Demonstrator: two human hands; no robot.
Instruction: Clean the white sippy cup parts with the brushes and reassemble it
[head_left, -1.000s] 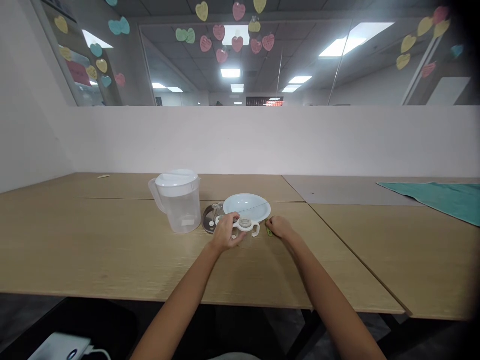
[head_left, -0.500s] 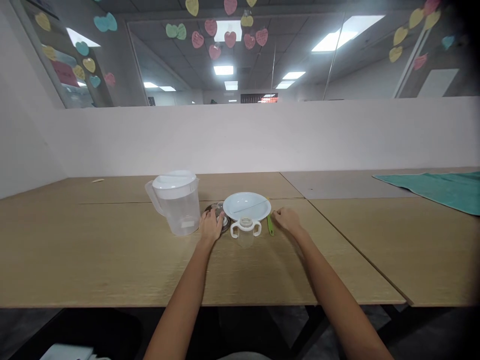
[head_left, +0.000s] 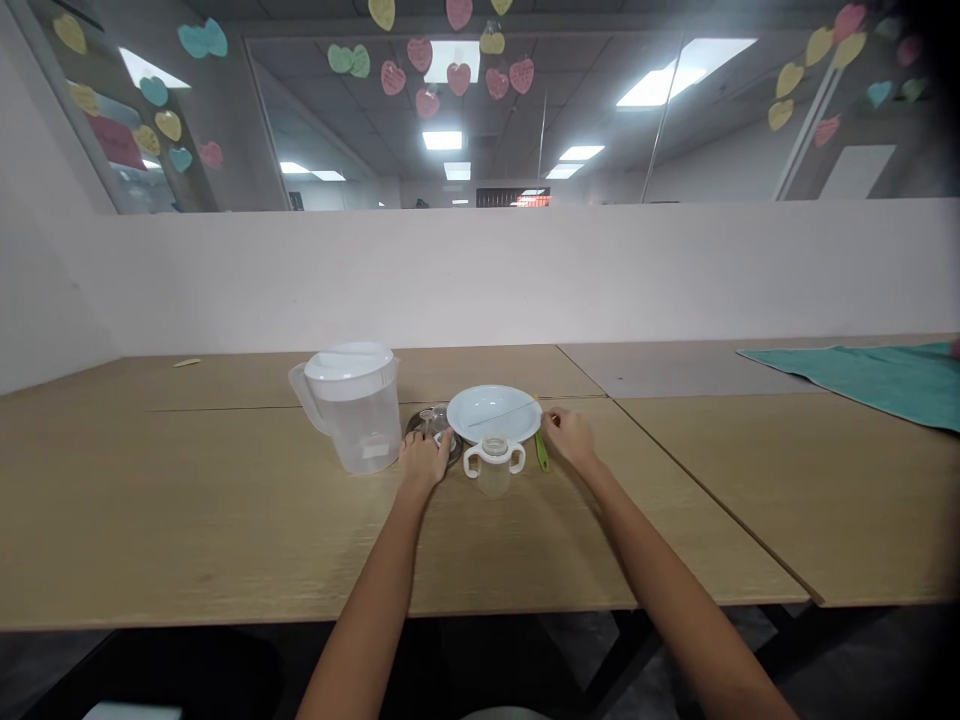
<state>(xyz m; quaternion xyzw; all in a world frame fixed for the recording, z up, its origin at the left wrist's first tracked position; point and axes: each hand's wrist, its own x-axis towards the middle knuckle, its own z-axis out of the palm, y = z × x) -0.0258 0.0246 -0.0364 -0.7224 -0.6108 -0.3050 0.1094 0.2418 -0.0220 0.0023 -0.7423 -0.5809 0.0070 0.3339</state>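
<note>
My left hand (head_left: 424, 461) lies flat with its thumb apart, at the near edge of a small round metal dish (head_left: 456, 457) that carries clear and white bottle parts. By the right rim of a white plate (head_left: 493, 397), my right hand (head_left: 568, 437) has its fingers curled together; their tips are too small to make out. A thin rod or wire (head_left: 502, 413) lies across the plate. Between my hands stands a clear baby bottle (head_left: 494, 478) with two white handles and no cap. A green-handled tool (head_left: 541, 452), its upper end hidden, lies beside my right fingertips.
A clear plastic pitcher (head_left: 365, 425) with a white lid stands left of my left hand. On the far right lies a green cloth (head_left: 870, 375). A seam between tables runs right of my right arm. A white wall (head_left: 480, 275) rises behind.
My right hand has shifted slightly up and left to the plate's rim. The left hand has drawn back a little toward me, uncovering more of the metal dish.
</note>
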